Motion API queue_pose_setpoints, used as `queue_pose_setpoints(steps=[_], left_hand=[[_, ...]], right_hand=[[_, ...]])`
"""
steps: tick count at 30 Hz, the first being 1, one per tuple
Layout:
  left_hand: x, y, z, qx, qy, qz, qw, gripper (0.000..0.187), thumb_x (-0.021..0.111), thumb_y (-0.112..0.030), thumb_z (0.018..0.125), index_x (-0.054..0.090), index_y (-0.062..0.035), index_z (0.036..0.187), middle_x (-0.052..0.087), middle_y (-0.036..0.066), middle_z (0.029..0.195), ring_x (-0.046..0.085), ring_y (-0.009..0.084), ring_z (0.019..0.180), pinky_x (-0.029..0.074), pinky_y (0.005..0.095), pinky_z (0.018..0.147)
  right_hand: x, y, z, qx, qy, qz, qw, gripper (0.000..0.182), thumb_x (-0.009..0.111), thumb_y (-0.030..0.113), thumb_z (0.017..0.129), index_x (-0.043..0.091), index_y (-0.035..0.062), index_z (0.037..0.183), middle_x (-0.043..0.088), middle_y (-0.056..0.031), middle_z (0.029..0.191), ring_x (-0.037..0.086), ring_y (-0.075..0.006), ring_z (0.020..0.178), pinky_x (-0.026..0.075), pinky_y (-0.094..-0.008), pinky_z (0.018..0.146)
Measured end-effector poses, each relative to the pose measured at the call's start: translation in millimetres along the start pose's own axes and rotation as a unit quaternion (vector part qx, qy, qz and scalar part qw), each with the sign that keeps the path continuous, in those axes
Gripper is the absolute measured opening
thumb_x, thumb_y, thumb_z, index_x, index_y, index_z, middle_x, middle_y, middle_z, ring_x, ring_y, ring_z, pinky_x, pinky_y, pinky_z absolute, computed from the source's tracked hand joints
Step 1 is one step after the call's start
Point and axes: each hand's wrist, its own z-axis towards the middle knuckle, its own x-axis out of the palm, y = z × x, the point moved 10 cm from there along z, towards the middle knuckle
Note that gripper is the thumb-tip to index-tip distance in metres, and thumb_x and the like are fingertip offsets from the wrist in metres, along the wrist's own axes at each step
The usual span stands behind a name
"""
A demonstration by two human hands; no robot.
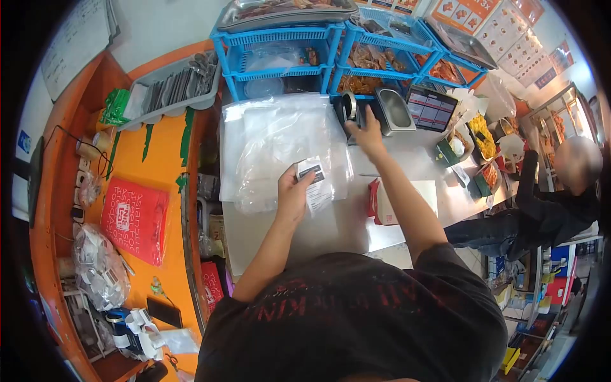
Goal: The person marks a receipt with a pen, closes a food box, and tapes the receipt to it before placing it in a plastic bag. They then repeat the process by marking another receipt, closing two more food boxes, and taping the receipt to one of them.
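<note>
My left hand (294, 190) pinches a white printed receipt (320, 194) with a dark block on its upper part, over a stack of clear plastic bags (267, 140). Farther out, my right hand (369, 138) reaches toward the back of the steel table, thumb and fingers apart, right at a black tape dispenser (348, 107). A steel food pan (397, 109) stands just right of those fingers. Under my right forearm lies a white box (417, 197) with a red side.
Blue plastic racks (280, 60) line the back. A tablet (430, 108) and filled food boxes (482, 135) stand at the right, near another person (554, 197). On the orange counter (153, 159) at the left lie red bags (135, 219) and a phone (164, 311).
</note>
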Motion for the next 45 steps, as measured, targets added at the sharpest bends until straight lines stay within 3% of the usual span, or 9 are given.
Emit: queue_pose_setpoints(steps=[3, 10, 16, 18, 20, 22, 28, 38, 45], left_hand=[[-16, 7, -1, 0.006, -0.013, 0.002, 1.000, 0.019, 0.057, 0.001, 0.085, 0.059, 0.0023, 0.103, 0.065, 0.008, 0.093, 0.062, 0.0126, 0.080, 0.050, 0.0260, 0.072], [-49, -9, -16, 0.027, -0.085, 0.019, 0.996, 0.021, 0.056, 0.003, 0.082, 0.059, 0.0008, 0.103, 0.064, 0.006, 0.090, 0.061, 0.0116, 0.079, 0.050, 0.0248, 0.071], [-13, -10, -18, 0.048, -0.082, 0.083, 0.992, 0.028, 0.056, 0.005, 0.076, 0.057, 0.0022, 0.104, 0.061, 0.007, 0.094, 0.059, 0.0119, 0.081, 0.048, 0.0241, 0.071], [19, -16, -17, 0.066, -0.032, 0.107, 0.991, 0.029, 0.056, 0.005, 0.076, 0.057, 0.0020, 0.104, 0.060, 0.007, 0.095, 0.059, 0.0111, 0.081, 0.048, 0.0235, 0.071], [43, -12, -16, 0.066, -0.014, 0.101, 0.993, 0.023, 0.058, 0.003, 0.078, 0.058, 0.0020, 0.102, 0.060, 0.007, 0.094, 0.058, 0.0099, 0.080, 0.047, 0.0228, 0.070], [69, -12, -15, 0.083, -0.009, 0.083, 0.993, 0.016, 0.060, -0.001, 0.083, 0.059, 0.0021, 0.099, 0.061, 0.006, 0.093, 0.058, 0.0087, 0.078, 0.047, 0.0216, 0.069], [87, -1, -23, 0.181, -0.089, 0.114, 0.973, 0.012, 0.066, -0.009, 0.084, 0.065, 0.0021, 0.089, 0.063, 0.004, 0.079, 0.056, 0.0061, 0.068, 0.045, 0.0197, 0.061], [65, 148, -32, 0.029, -0.117, 0.253, 0.960, 0.016, 0.058, -0.016, 0.090, 0.058, 0.0003, 0.089, 0.060, 0.003, 0.076, 0.055, 0.0081, 0.069, 0.046, 0.0233, 0.064], [79, 117, -10, 0.119, -0.069, 0.408, 0.903, 0.032, 0.060, -0.016, 0.087, 0.048, -0.0003, 0.112, 0.052, 0.015, 0.113, 0.050, 0.0226, 0.101, 0.039, 0.0346, 0.088]], right_hand=[[29, -81, 13, 0.293, 0.160, 0.106, 0.937, 0.039, 0.074, 0.027, 0.075, 0.066, -0.0009, 0.101, 0.064, -0.0139, 0.096, 0.059, -0.0231, 0.093, 0.047, -0.0331, 0.075], [42, -114, -15, 0.363, 0.168, 0.301, 0.866, 0.018, 0.076, 0.014, 0.071, 0.066, -0.0005, 0.073, 0.063, -0.0088, 0.080, 0.054, -0.0163, 0.061, 0.045, -0.0313, 0.052], [16, -91, 24, 0.091, 0.137, -0.308, 0.937, 0.034, 0.076, 0.031, 0.065, 0.068, -0.0009, 0.075, 0.067, -0.0148, 0.078, 0.066, -0.0216, 0.078, 0.053, -0.0350, 0.070], [-1, -59, 17, 0.090, 0.260, -0.326, 0.904, 0.050, 0.070, 0.035, 0.073, 0.062, -0.0010, 0.107, 0.061, -0.0200, 0.111, 0.061, -0.0278, 0.102, 0.047, -0.0352, 0.089], [-13, -5, -14, 0.076, 0.327, -0.035, 0.941, 0.069, 0.066, 0.038, 0.079, 0.043, 0.0012, 0.132, 0.056, -0.0181, 0.120, 0.057, -0.0268, 0.108, 0.044, -0.0366, 0.093], [-33, 49, -70, 0.121, 0.404, 0.386, 0.820, 0.081, 0.066, 0.031, 0.083, 0.019, 0.0074, 0.144, 0.055, -0.0152, 0.120, 0.053, -0.0231, 0.110, 0.042, -0.0359, 0.093], [-161, 58, -150, 0.024, 0.435, 0.127, 0.891, 0.089, 0.066, -0.006, 0.071, 0.018, 0.0092, 0.145, 0.052, -0.0124, 0.117, 0.053, -0.0156, 0.100, 0.043, -0.0292, 0.086], [-204, -107, -108, 0.142, 0.307, 0.133, 0.932, 0.086, 0.070, -0.001, 0.071, 0.025, 0.0102, 0.143, 0.030, -0.0127, 0.145, 0.050, -0.0273, 0.111, 0.041, -0.0328, 0.094], [-189, -146, -128, 0.224, 0.292, 0.291, 0.883, 0.083, 0.070, 0.007, 0.077, 0.021, 0.0104, 0.144, 0.057, -0.0116, 0.115, 0.055, -0.0200, 0.102, 0.042, -0.0304, 0.091]])
